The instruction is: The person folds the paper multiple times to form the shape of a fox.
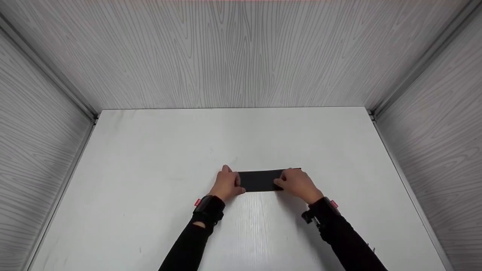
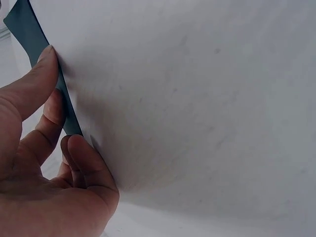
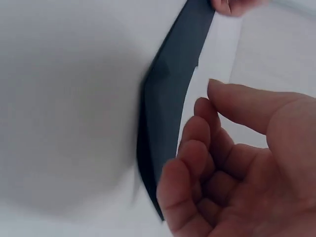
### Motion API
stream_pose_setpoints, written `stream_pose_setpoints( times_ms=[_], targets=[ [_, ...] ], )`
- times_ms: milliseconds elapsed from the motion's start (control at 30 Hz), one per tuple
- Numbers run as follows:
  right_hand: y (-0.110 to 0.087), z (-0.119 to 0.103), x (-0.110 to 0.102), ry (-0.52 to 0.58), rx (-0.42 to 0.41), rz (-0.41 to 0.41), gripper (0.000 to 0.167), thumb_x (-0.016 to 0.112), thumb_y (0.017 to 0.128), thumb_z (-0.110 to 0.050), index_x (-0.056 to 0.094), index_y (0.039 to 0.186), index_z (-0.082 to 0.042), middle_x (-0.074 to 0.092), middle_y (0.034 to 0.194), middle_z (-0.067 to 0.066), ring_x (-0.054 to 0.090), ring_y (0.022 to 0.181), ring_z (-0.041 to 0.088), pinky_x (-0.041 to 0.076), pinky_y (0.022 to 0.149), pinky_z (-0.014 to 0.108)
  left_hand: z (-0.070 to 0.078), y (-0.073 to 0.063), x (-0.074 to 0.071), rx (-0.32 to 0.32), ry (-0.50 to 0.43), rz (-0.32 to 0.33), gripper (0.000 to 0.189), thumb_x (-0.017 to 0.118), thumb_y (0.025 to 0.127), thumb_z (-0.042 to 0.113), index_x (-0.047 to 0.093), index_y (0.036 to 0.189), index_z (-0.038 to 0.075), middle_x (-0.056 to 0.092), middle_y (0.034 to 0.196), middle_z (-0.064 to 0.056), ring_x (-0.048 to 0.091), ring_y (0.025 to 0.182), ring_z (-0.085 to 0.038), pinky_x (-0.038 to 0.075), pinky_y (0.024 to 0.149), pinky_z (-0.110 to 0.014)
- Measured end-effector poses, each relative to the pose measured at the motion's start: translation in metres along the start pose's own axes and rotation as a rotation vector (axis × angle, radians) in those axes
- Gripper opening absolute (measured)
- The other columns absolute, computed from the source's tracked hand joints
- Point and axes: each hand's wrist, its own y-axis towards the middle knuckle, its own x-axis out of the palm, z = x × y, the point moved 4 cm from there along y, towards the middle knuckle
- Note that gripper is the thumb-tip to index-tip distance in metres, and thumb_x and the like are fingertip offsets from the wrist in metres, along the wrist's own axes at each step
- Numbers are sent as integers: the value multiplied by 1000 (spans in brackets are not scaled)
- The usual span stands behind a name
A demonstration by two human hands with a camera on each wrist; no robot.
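A thin black strip lies lengthwise between the two hands on the white tabletop. At its left end my left hand holds it, thumb at the near long edge and the other fingers curled against it; the left wrist view shows the thumb tip on the dark strip. Over the right end is my right hand, fingers curled and thumb tip close to the index fingertip. In the right wrist view the strip bends near its end, and the lowest fingertips overlap it. I cannot tell whether these fingers grip it.
The white tabletop has grey wood-grain panels behind it and on its left and right. Both wrists wear black bands over dark sleeves.
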Motion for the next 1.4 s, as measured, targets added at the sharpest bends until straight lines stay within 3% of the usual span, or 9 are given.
stream_pose_setpoints(
  times_ms=[167, 300, 767, 1000, 1233, 1300, 1400],
  targets=[
    [9, -16, 23, -6, -49, 21, 17, 74, 97, -17, 67, 85, -8, 56, 72, -2, 51, 63, 13, 44, 60, 32, 3, 1, 6, 5, 11, -18, 34, 89, 80, 10, 56, 72, 9, 37, 92, -3, 41, 89, -24, 40, 79, -36],
    [12, -18, 32, 12, -51, -1, 18, 79, 92, -16, 65, 84, -9, 59, 75, -2, 54, 66, 14, 46, 63, 34, 6, 2, 6, 7, 14, -24, 33, 88, 81, 10, 56, 73, 9, 36, 93, -2, 42, 89, -24, 40, 79, -36],
    [5, 15, 16, 18, 36, -22, 21, 82, 90, -18, 64, 85, -7, 61, 79, 1, 55, 69, 17, 47, 66, 34, 4, -2, 2, -13, 12, -21, 29, 87, 82, 8, 58, 80, 5, 36, 94, -4, 41, 90, -25, 40, 80, -37],
    [5, 14, 10, 20, 63, -67, 21, 80, 91, -20, 64, 88, -6, 62, 83, 3, 56, 73, 19, 48, 68, 35, 9, -9, 10, 123, 121, 48, 28, 79, 90, 6, 65, 114, 4, 47, 111, -11, 50, 101, -30, 49, 88, -44],
    [7, 14, 9, -9, 49, -74, 21, 80, 91, -19, 65, 87, -5, 63, 82, 3, 57, 71, 19, 48, 67, 36, 23, -18, 25, 343, 421, 103, 23, 69, 99, 13, 73, 121, 9, 59, 135, -9, 54, 128, -30, 47, 104, -50],
    [8, 13, 10, -12, 42, -72, 20, 80, 90, -18, 65, 86, -5, 63, 81, 3, 56, 70, 18, 47, 66, 35, 25, -20, 29, 374, 486, 92, 26, 67, 101, 18, 73, 125, 11, 59, 140, -8, 51, 135, -29, 43, 109, -51],
    [9, 13, 12, -8, 29, -67, 19, 79, 90, -18, 65, 85, -6, 62, 80, 2, 56, 69, 17, 47, 65, 34, 25, -22, 32, 362, 546, 67, 33, 65, 103, 25, 70, 134, 15, 56, 146, -7, 48, 141, -30, 40, 112, -53]
  ],
)
